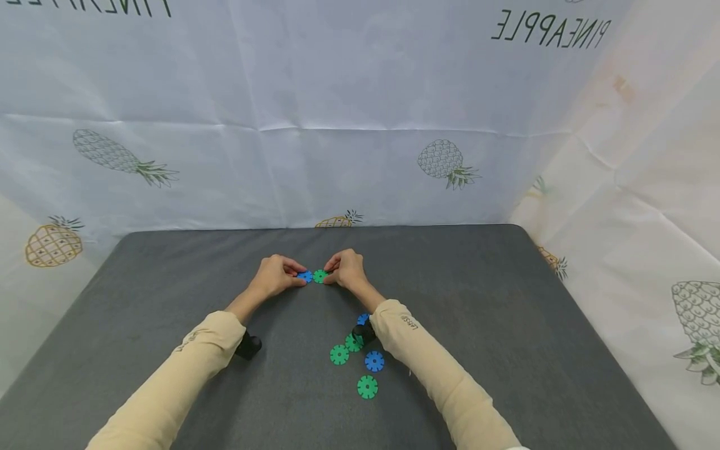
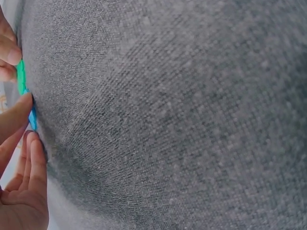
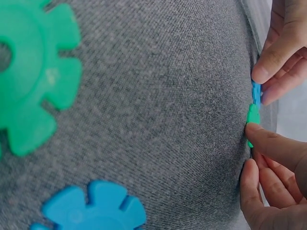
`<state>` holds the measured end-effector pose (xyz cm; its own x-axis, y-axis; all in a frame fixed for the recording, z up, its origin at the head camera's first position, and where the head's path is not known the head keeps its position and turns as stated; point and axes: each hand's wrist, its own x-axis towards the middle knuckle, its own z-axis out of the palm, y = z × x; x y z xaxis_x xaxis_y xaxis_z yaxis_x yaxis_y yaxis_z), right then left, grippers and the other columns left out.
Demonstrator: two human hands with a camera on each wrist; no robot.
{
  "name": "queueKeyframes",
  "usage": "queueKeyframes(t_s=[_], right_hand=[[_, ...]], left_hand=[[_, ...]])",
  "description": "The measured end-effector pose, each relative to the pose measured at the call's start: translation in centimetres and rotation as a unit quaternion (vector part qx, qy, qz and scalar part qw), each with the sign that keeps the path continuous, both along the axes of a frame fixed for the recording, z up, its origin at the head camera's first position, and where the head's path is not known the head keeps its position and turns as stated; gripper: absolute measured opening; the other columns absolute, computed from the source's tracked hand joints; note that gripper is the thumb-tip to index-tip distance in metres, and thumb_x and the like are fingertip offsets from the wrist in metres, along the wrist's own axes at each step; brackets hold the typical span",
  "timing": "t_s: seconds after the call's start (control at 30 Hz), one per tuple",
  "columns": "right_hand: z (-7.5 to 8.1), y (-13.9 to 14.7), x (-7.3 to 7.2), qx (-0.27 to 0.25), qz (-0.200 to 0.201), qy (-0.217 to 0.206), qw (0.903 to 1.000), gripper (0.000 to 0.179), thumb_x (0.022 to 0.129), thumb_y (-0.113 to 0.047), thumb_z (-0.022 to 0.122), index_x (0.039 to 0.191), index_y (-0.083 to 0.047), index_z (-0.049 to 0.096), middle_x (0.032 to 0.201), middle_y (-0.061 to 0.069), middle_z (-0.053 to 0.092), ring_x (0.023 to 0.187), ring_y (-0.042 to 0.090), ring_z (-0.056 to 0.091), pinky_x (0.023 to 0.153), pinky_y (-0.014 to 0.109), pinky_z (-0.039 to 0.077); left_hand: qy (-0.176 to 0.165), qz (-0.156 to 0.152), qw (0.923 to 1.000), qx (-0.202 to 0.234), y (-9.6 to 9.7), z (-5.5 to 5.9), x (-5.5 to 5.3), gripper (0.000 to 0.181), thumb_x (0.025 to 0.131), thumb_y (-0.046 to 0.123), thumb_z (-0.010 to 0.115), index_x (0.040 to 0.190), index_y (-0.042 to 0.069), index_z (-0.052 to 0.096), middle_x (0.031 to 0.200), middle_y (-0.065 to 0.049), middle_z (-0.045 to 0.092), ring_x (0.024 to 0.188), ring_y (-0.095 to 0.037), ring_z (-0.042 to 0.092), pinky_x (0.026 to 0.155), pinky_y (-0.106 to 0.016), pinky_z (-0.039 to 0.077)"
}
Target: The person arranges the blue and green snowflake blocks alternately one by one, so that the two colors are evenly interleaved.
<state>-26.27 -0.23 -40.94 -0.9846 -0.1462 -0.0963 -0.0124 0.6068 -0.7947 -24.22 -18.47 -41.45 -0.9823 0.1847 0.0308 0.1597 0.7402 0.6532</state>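
Near the far side of the grey table, my left hand (image 1: 274, 275) pinches a blue notched disc (image 1: 305, 276) between thumb and fingers. Facing it, my right hand (image 1: 347, 269) pinches a green notched disc (image 1: 320, 276) the same way. The two discs meet edge to edge between the hands. In the left wrist view the green disc (image 2: 21, 76) and the blue disc (image 2: 32, 117) appear nearly edge-on, partly covered by fingertips. The right wrist view shows the blue disc (image 3: 256, 92) just above the green disc (image 3: 252, 115), their rims together.
On the grey table (image 1: 169, 300) lie more discs: green ones (image 1: 339, 354) (image 1: 367, 387), a blue one (image 1: 374, 360), and a green (image 1: 353, 342) and a blue disc (image 1: 362, 319) partly behind the right wrist camera (image 1: 364, 332). A pineapple-print cloth (image 1: 337, 94) hangs behind the table.
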Motion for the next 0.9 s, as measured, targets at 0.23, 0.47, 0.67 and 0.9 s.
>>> queueKeyframes(t_s=[0.23, 0.47, 0.67, 0.9], right_hand=[[0.1, -0.1, -0.2, 0.01, 0.001, -0.007, 0.9999, 0.016, 0.067, 0.002, 0.085, 0.078, -0.003, 0.075, 0.068, 0.004, 0.066, 0.061, 0.014, 0.058, 0.066, 0.027, 0.053], [0.0, 0.3, -0.3, 0.003, 0.021, 0.006, 0.9998, 0.019, 0.066, 0.003, 0.086, 0.08, -0.002, 0.075, 0.073, 0.005, 0.07, 0.066, 0.015, 0.062, 0.07, 0.028, 0.053], [-0.4, 0.9, -0.3, -0.033, 0.039, 0.0, 0.9987, 0.022, 0.067, 0.005, 0.084, 0.086, -0.002, 0.076, 0.083, 0.008, 0.073, 0.073, 0.017, 0.065, 0.071, 0.028, 0.053], [0.2, 2.3, -0.1, -0.112, 0.056, -0.042, 0.9912, 0.03, 0.07, 0.008, 0.081, 0.099, 0.003, 0.073, 0.095, 0.015, 0.072, 0.085, 0.022, 0.07, 0.072, 0.029, 0.055]], left_hand=[[-0.003, 0.004, 1.0, 0.001, 0.1, 0.3, 0.0, 0.026, 0.077, 0.013, 0.082, 0.098, 0.0, 0.075, 0.082, -0.01, 0.07, 0.075, -0.02, 0.063, 0.064, -0.032, 0.051], [0.022, 0.006, 0.9996, 0.014, 0.1, 0.0, -0.1, 0.028, 0.076, 0.012, 0.082, 0.102, 0.001, 0.075, 0.089, -0.012, 0.07, 0.08, -0.024, 0.065, 0.068, -0.037, 0.053], [0.058, -0.029, 0.9978, 0.009, 0.5, -0.1, -0.3, 0.032, 0.076, 0.013, 0.082, 0.105, 0.005, 0.075, 0.111, -0.016, 0.068, 0.099, -0.032, 0.064, 0.083, -0.046, 0.051], [0.052, -0.045, 0.9976, 0.01, 1.4, -0.3, -0.4, 0.035, 0.074, 0.015, 0.084, 0.106, 0.005, 0.075, 0.111, -0.016, 0.068, 0.1, -0.032, 0.063, 0.084, -0.046, 0.051]])
